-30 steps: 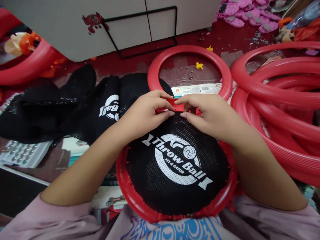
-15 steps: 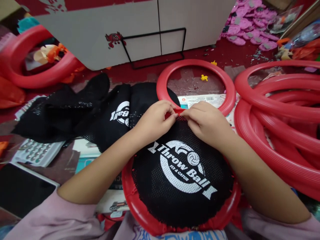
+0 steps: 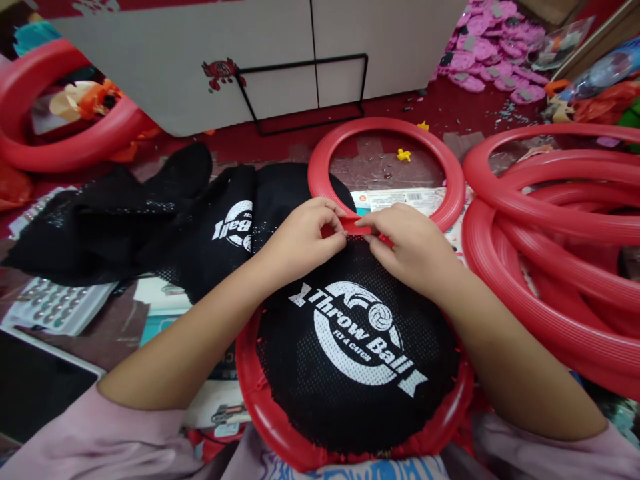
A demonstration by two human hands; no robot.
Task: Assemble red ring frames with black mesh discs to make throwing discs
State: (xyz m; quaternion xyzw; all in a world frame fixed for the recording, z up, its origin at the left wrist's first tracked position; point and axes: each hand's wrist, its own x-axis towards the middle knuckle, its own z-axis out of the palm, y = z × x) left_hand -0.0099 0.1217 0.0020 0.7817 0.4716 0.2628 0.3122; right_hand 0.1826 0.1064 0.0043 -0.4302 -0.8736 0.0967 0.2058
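A red plastic ring (image 3: 260, 407) rests in my lap with black mesh netting (image 3: 305, 373) stretched across it, printed "Throw Ball" in white. My left hand (image 3: 300, 240) and my right hand (image 3: 410, 243) meet at the ring's far edge. Both are closed in a pinch, fingertips pressing the mesh edge and a small red strip (image 3: 357, 228) of the rim between them. My forearms lie over the ring's left and right sides and hide parts of it.
An empty red ring (image 3: 320, 167) lies just beyond my hands. A stack of red rings (image 3: 550, 220) fills the right. A pile of black mesh nets (image 3: 125, 213) lies to the left, above a calculator (image 3: 50, 307). White cabinet (image 3: 200, 40) behind; pink parts (image 3: 490, 47) at the far right.
My fingers have kept working the same spot on the far rim, closing tighter on the red strip. The view shifted slightly; the ring stays in my lap.
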